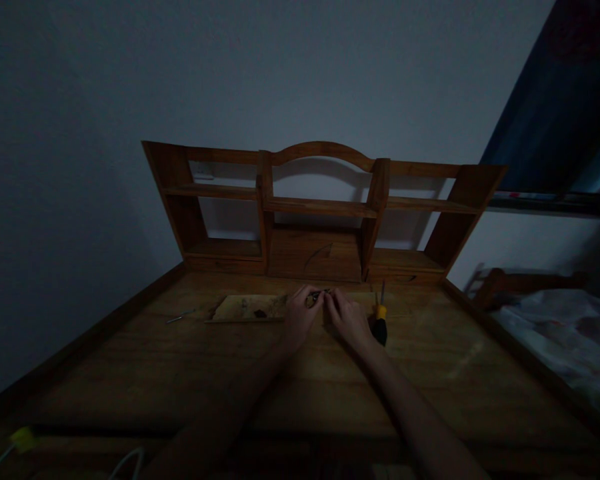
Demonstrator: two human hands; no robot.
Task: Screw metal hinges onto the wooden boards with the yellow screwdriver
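Note:
Both hands meet near the back of a wooden desk point(300, 373), in dim light. My left hand point(300, 317) curls its fingers round a small dark object point(312, 299) that I cannot make out. My right hand point(347, 317) pinches at the same object from the right, fingertips together. A flat wooden board point(247, 309) lies just left of my left hand. A screwdriver with a yellow and black handle point(380, 320) lies on the desk beside my right hand.
A wooden shelf unit point(320, 213) with empty compartments stands along the desk's back edge against a pale wall. A thin metal tool point(180, 317) lies left of the board. A bed with light bedding point(565, 340) stands to the right.

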